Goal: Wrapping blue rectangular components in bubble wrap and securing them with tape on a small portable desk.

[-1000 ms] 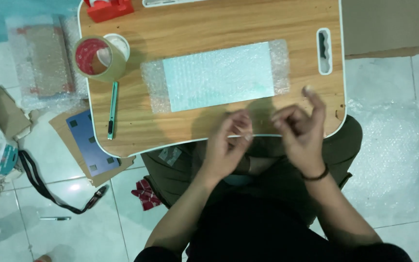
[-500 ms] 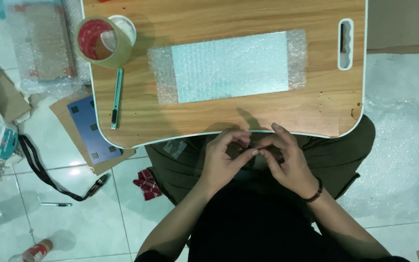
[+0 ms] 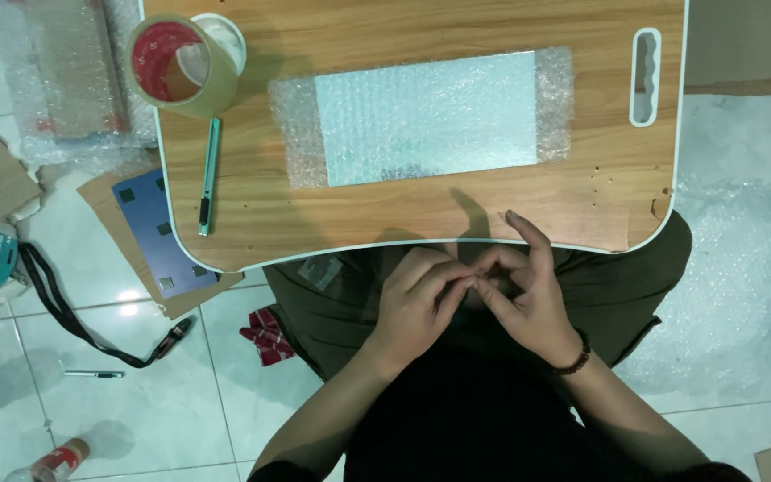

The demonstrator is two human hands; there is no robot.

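Where fingers (image 3: 457, 284) meet, pinched item too small to identify.

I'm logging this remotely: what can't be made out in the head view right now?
- Whatever is pinched between left hand and right hand: too small, covered by fingertips.
- Contents of the bubble-wrapped packet: hidden by wrap.
- Tape roll and wooden lap table: far parts cut by the top edge.
- Bottle: cut by the bottom edge.

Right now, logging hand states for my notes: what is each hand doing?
Left hand: fingers curled, fingertips pinched against the right hand's; what it holds cannot be told.
Right hand: fingers pinched to the left's, index raised; contents cannot be told.
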